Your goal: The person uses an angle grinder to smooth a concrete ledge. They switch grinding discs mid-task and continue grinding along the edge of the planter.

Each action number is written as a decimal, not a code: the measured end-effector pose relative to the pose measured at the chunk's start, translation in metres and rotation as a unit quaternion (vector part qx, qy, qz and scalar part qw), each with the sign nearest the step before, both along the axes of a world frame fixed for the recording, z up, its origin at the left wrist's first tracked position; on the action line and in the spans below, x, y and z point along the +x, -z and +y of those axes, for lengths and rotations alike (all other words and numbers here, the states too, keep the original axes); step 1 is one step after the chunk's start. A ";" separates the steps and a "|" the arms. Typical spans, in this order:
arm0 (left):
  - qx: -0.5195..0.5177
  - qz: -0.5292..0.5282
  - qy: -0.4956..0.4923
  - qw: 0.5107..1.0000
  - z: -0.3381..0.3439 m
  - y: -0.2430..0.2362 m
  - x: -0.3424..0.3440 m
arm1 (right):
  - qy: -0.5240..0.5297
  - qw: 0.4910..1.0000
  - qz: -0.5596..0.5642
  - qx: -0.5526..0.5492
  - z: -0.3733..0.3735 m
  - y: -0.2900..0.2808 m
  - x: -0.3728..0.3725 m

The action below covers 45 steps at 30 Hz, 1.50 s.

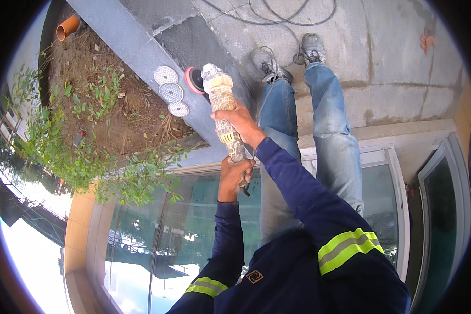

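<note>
Left of the grip I see green plants (57, 152), brown soil (97, 57) and an orange pipe (65, 30), with a window (193, 209) below and a door (440, 196) far right.

Everything is lit by bright daylight; the sky (34, 256) at left is washed white, glass (191, 225) is made shiny, edges are bent.

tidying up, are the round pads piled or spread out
Spread out: three round pads lie in a row along the ledge, faces largely visible.
</note>
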<state>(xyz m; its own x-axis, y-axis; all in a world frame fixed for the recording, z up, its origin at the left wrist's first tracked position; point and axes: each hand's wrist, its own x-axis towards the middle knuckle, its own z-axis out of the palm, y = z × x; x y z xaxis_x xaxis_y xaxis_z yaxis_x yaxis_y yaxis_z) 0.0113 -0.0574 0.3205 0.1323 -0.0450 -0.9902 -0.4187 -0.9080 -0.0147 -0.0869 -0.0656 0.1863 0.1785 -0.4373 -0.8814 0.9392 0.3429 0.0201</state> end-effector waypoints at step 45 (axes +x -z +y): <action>-0.107 0.029 0.039 0.993 -0.098 0.155 -0.060 | -0.006 0.994 0.082 -0.065 -0.123 0.155 -0.057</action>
